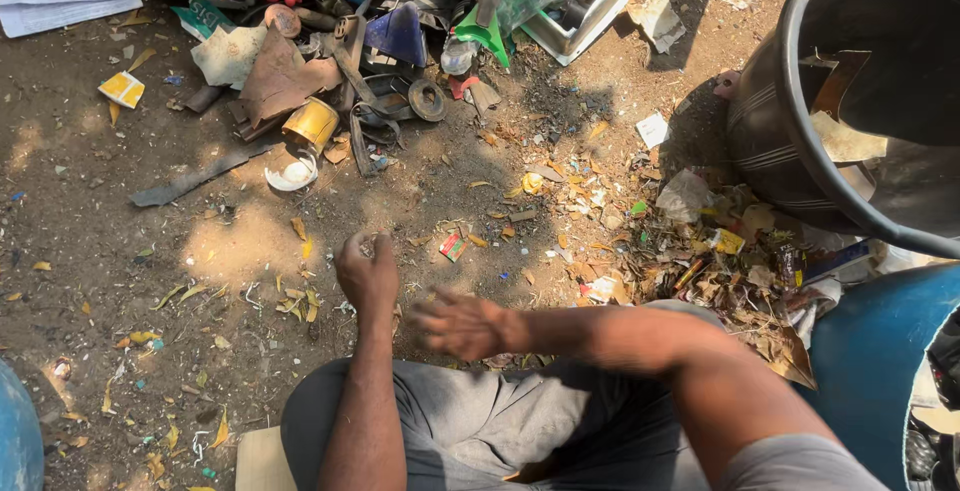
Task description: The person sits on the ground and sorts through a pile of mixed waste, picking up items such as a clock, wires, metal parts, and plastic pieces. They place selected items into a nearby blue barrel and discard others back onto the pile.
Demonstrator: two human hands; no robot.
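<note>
Small red wrapper (452, 246) on dirt; yellow-white carton scrap (122, 89) far left

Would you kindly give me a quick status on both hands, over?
Left hand closed, low over the dirt ground. Right hand blurred, grip unclear. Small red scrap nearest. Nothing between the hands and the scrap pile.

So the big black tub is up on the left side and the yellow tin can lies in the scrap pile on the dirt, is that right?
Not quite. The head view shows the big black tub at the upper right, not the left. The yellow tin can does lie in the scrap pile on the dirt.
</note>
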